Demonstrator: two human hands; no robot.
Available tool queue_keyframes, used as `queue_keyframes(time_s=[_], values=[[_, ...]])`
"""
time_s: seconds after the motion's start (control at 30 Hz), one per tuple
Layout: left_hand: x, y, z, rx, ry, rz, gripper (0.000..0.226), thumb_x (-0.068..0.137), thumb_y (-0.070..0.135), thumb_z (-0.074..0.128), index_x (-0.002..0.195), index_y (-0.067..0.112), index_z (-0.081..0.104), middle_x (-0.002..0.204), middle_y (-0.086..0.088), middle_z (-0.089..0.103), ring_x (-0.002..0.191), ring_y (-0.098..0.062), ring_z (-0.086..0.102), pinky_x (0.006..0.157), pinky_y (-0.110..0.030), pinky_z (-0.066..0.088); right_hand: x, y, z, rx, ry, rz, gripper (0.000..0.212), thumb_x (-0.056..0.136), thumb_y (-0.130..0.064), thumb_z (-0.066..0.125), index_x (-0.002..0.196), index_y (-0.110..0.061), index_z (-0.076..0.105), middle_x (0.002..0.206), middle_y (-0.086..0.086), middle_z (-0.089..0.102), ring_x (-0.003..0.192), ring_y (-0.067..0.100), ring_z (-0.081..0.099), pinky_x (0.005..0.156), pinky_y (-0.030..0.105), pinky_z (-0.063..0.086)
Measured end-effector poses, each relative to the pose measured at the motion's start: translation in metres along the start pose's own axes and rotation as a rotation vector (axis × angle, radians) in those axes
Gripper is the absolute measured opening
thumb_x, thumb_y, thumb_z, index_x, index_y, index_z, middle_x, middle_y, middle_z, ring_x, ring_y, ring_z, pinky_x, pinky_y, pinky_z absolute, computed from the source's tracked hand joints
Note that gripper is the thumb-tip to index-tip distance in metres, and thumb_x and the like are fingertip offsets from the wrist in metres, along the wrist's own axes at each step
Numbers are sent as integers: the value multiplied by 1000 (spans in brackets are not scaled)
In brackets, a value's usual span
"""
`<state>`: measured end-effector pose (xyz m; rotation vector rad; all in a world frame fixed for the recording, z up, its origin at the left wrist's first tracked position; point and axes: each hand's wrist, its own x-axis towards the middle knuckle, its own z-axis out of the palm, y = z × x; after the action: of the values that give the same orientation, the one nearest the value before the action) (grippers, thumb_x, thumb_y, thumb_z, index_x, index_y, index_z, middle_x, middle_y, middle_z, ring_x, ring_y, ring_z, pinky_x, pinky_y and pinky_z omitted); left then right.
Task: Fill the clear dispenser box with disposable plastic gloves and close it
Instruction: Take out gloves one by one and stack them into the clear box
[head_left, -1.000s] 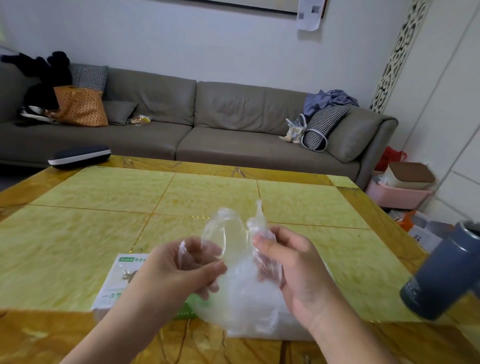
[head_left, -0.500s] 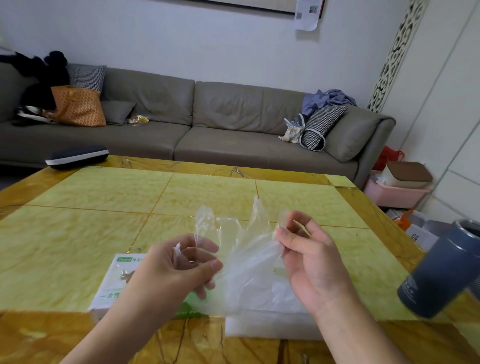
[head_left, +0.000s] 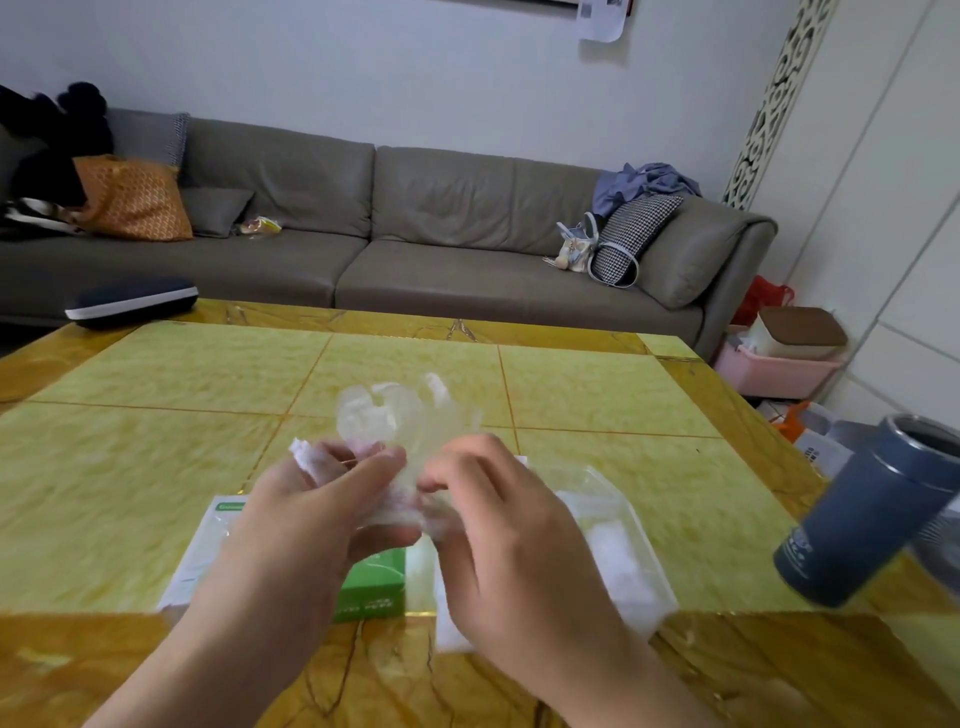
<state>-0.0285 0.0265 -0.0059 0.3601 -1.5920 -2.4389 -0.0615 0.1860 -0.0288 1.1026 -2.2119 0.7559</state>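
- Now we see both hands, left (head_left: 317, 512) and right (head_left: 498, 514), pinching a clear glove (head_left: 387, 415) (crumpled) between them.
- Below, the box (head_left: 618, 540) sits open on the table (head_left: 156, 457).

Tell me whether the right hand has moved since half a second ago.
Yes. The right hand has closed in toward the left hand, judged against the table seams, and both now pinch the plastic glove.
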Motion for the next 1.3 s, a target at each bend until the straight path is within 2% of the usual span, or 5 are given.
queue_keyframes(time_s=[0.23,0.37,0.5,0.63,1.3], values=[[-9,15,16,-346,-206,65,64,66,17,91,120,7,59,113,-23,68,103,-43,73,77,-41,63,15,29,-43,774,174,600,14,108,-7,56,98,-6,66,74,6,71,62,25,71,54,37,58],[-20,7,28,49,-283,321,39,86,10,72,122,17,59,116,-7,72,106,-32,73,88,-39,61,12,68,-73,1051,106,1034,13,102,1,58,96,1,69,73,14,69,53,21,64,47,30,52],[-11,-21,48,1102,-325,683,13,99,34,55,108,41,61,118,26,55,109,4,59,85,-16,50,-3,85,-72,827,-147,1138,16,101,-1,62,89,4,71,73,16,74,51,17,65,46,26,51],[21,-57,64,1509,-345,436,23,105,31,42,99,31,65,104,15,57,90,-10,61,80,-37,55,-7,91,-59,601,-234,1171,16,100,-2,63,99,13,64,77,21,77,47,20,67,42,27,50],[55,-65,78,1845,-696,161,66,86,62,67,146,53,41,128,21,59,122,-9,56,98,-34,51,-14,100,-70,-406,-442,873,16,86,-2,61,77,-16,60,75,-1,61,60,22,58,49,31,46]])
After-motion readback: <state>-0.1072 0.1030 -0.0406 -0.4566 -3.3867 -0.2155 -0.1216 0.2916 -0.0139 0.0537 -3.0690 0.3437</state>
